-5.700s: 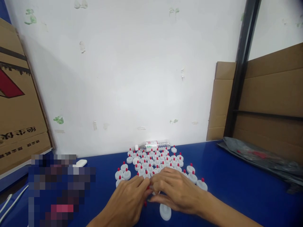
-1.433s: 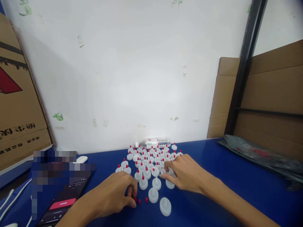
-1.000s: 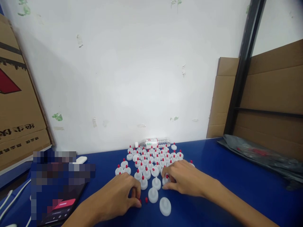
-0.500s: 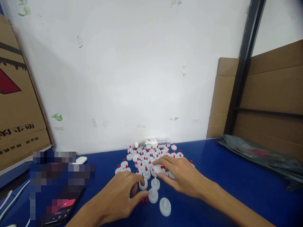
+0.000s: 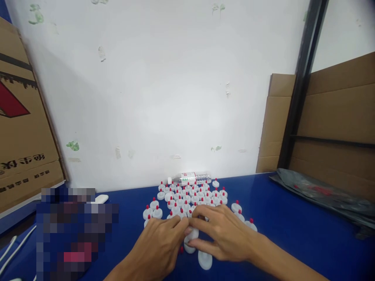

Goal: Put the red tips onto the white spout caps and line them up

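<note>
My right hand (image 5: 218, 230) has its thumb and fingers around a round white plastic cap (image 5: 193, 234). Against it, my left hand (image 5: 165, 240) is closed in a pinch at the cap's upper side; what its fingertips grip is hidden. Under the hands, another white cap (image 5: 190, 246) lies on the blue table, with a white cap without a red tip (image 5: 205, 260) just to the right. A small red tip (image 5: 181, 250) shows beside my left hand. Beyond my hands stand several white caps with red tips (image 5: 186, 198) in a cluster.
A clear plastic bottle (image 5: 189, 178) lies against the wall behind the caps. More red-tipped caps (image 5: 251, 224) stand right of my right wrist. Cardboard boxes (image 5: 26, 128) rise at the left, and a grey plastic bag (image 5: 319, 191) lies at the right. A blurred-out patch (image 5: 76, 230) covers the left side.
My left hand has moved right and closed in a pinch. My right hand has come slightly down and nearer with the white cap, so both hands now meet.
</note>
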Motion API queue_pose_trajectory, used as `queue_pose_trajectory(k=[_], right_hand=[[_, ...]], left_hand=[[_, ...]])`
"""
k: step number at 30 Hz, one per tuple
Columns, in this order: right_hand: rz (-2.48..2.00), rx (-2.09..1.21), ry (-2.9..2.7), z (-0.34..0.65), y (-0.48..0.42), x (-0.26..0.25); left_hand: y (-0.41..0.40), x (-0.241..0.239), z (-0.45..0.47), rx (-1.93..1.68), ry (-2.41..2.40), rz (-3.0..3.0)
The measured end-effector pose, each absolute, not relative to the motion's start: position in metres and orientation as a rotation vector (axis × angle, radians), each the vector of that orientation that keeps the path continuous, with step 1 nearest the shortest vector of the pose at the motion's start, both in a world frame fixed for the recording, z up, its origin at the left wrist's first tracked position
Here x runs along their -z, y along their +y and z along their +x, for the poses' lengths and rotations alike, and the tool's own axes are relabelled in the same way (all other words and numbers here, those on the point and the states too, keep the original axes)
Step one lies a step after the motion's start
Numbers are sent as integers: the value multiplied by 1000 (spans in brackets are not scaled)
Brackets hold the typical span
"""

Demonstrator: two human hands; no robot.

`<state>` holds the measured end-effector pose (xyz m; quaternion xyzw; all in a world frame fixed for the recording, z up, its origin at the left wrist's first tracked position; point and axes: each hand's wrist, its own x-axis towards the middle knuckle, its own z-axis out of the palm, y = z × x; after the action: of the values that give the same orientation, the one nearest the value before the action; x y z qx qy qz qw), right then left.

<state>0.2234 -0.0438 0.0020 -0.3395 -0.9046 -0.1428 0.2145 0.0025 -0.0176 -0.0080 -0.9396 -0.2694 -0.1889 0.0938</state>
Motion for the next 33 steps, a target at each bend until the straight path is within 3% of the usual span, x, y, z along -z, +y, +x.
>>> queue_pose_trajectory(k=[11, 23, 33], right_hand=[[-866, 646, -2493, 221, -41, 0], [-895, 810, -2233, 241, -30, -11], [-1304, 300, -2165, 262, -20, -19]], left_hand=[[-17, 17, 4, 770, -1072, -2841], [-15, 8, 2, 1450, -1574, -2910], [-1, -6, -25, 255, -1115, -2761]])
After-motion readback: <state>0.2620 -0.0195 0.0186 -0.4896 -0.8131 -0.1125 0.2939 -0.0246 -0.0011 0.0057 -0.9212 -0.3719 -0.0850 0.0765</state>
